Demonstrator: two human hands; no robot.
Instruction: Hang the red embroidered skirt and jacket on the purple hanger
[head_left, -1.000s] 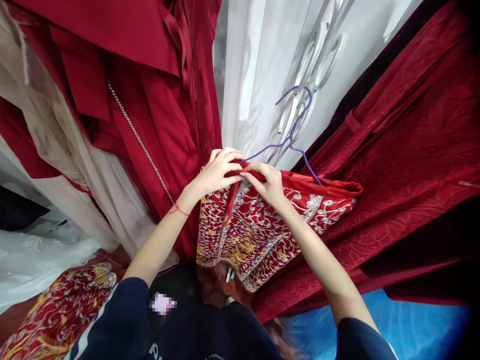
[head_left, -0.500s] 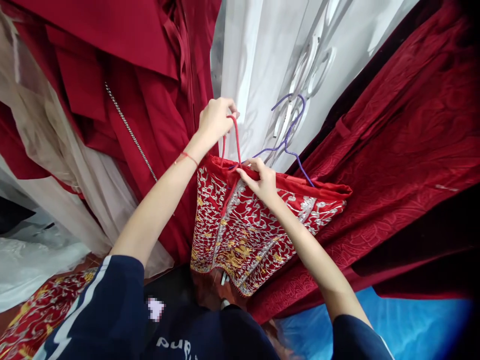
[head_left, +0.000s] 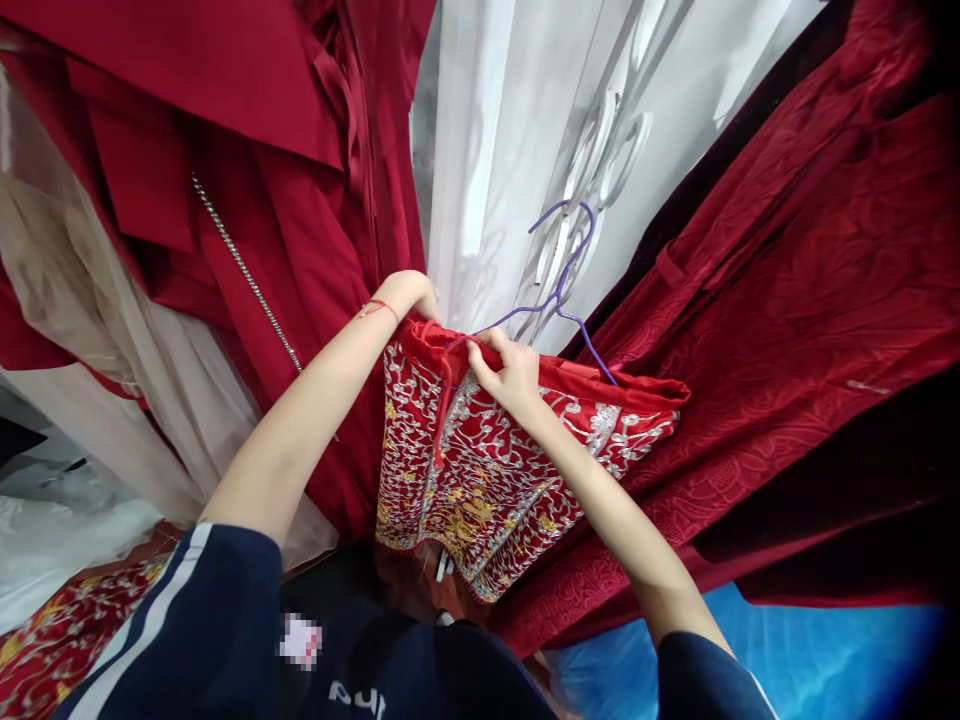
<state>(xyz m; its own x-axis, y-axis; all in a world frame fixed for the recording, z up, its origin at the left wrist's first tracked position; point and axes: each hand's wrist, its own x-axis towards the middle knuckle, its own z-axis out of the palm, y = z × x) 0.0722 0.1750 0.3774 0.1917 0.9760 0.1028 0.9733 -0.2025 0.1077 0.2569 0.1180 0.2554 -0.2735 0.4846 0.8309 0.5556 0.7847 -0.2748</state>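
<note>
A red embroidered bodice [head_left: 495, 480] with silver and gold stitching hangs in front of me from a purple wire hanger [head_left: 574, 255]. My right hand [head_left: 510, 372] pinches its top edge between thumb and fingers, near the middle. At the left end of that edge, my left hand [head_left: 416, 292] bends down behind the fabric, its fingertips hidden. A thin red cord [head_left: 442, 420] trails down the bodice's front, just left of my right hand.
Dark red gowns hang on the left [head_left: 300, 230] and right [head_left: 795, 330]. Behind the hanger stands a white door [head_left: 487, 130] with curved handles. Blue fabric [head_left: 795, 650] lies low at right, and another embroidered red piece [head_left: 75, 630] at lower left.
My left hand has come down from above, where it held up a loop of red cord, to behind the bodice's top edge. The loop no longer shows. My right hand keeps its pinch.
</note>
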